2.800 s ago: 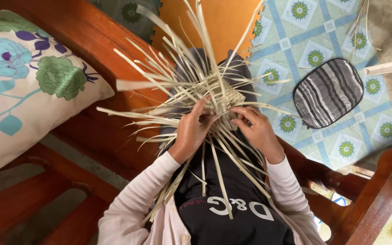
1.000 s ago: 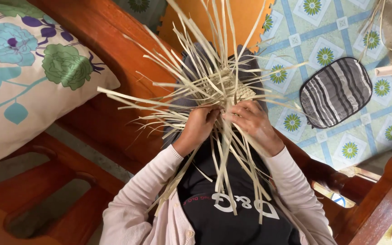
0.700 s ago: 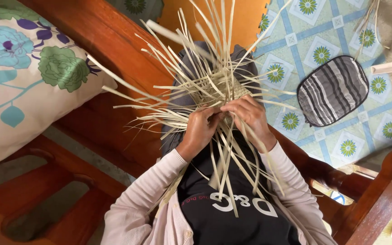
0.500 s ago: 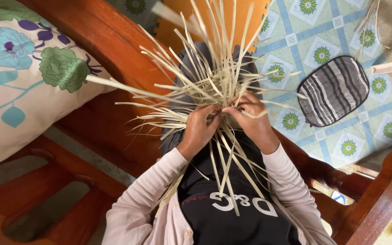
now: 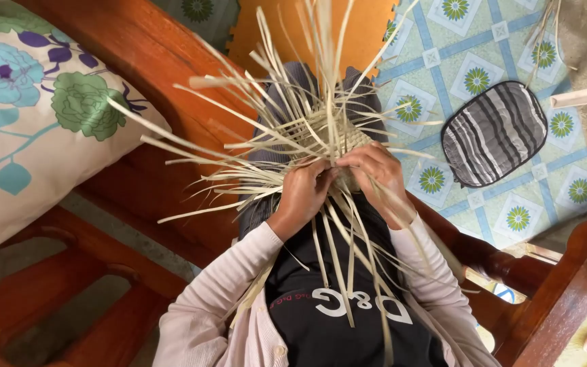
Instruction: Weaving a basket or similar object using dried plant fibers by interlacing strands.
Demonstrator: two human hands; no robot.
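I have the woven piece (image 5: 331, 139) resting on my lap, its small plaited centre facing up so I can see where each strand crosses. My left hand (image 5: 304, 194) sits at the near edge of that centre, fingers curled tight around a bunch of pale strips (image 5: 239, 180), which keeps the finished crossings from loosening. My right hand (image 5: 375, 173) lies just beside it, touching the same edge, fingers bent and pinching a few strips that run down toward my body; how many it grips I cannot tell, since the strands hide the fingertips. Both hands are closed, not spread.

The loose ends fan out from the woven centre in every direction, up past my knees and down over my dark shirt (image 5: 348, 319), because only the middle is bound so far. To the left of the woven piece stands the wooden armrest (image 5: 151, 81) of the chair, and beyond it a flowered cushion (image 5: 28, 115). To the right of the piece, on the patterned floor mat (image 5: 456, 41), lies a striped oval pad (image 5: 494, 132), well apart from my hands.
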